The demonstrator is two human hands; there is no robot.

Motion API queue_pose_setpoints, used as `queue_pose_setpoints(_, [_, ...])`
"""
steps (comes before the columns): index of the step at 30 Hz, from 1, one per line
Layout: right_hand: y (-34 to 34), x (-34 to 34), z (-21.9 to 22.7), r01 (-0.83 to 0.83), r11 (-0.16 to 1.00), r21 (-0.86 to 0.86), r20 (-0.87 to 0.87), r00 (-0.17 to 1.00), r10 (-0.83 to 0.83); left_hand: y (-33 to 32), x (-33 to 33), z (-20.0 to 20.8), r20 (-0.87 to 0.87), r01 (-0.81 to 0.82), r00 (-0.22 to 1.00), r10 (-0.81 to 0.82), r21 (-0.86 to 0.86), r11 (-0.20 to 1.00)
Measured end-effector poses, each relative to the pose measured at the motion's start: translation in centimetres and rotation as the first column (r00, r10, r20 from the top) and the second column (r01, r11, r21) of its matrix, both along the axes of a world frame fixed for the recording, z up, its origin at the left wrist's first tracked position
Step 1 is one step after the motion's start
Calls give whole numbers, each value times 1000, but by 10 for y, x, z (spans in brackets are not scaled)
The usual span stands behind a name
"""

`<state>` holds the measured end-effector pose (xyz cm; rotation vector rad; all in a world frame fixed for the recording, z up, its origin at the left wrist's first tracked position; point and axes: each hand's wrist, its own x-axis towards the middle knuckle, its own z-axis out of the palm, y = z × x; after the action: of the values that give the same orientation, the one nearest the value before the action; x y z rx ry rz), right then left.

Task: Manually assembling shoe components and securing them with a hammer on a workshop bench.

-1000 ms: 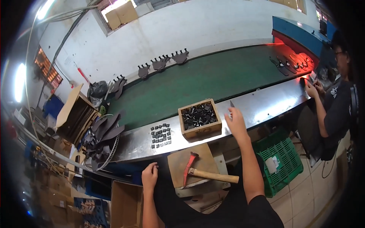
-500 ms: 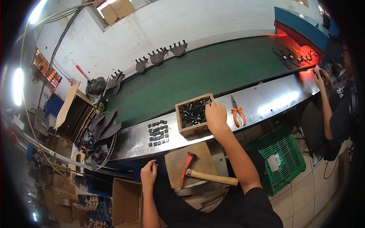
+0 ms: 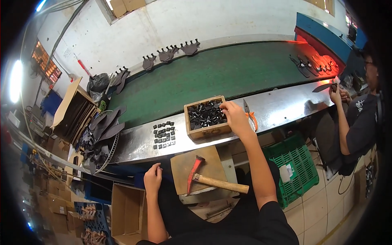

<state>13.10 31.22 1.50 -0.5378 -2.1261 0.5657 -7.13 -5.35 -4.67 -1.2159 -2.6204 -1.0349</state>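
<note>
A wooden box [image 3: 209, 131] full of small black parts [image 3: 204, 116] with shiny metal bits stands on the steel ledge. My right hand [image 3: 236, 115] is over its right rim, fingertips drawn together at the parts; whether they pinch one is hidden. My left hand [image 3: 152, 179] hovers by my lap, fingers curled in, and its palm is out of sight. Small black square pieces [image 3: 164, 135] lie in rows left of the box. On a tan board [image 3: 179, 163] in front of me rests a hammer [image 3: 218, 183] with a red head and wooden handle.
Orange-handled pliers [image 3: 251, 118] lie right of the box, partly behind my hand. A green conveyor belt [image 3: 171, 87] runs behind the ledge. A wire basket [image 3: 110, 153] of dark sole-shaped pieces stands left; a green crate [image 3: 296, 175] sits right. A co-worker [image 3: 355, 110] handles a dark piece.
My right hand has shifted slightly from the box's rim, its fingers now more visible over the parts. The co-worker now holds up a dark piece. The whole view has tilted a little.
</note>
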Motion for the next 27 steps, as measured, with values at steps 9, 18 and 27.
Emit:
queue_pose_setpoints(9, [-76,27,92,-537,744,-398,-523,799,297,44,39,76,195,68,965,-178,471,880])
queue_pose_setpoints(18, [-146,25,110,-776,572,-267,-709,560,429,112,89,190,53,542,618,-784,694,474])
queue_pose_setpoints(27, [-136,4,97,-455,719,-525,-58,862,503,102,34,165,110,391,708,-698,761,517])
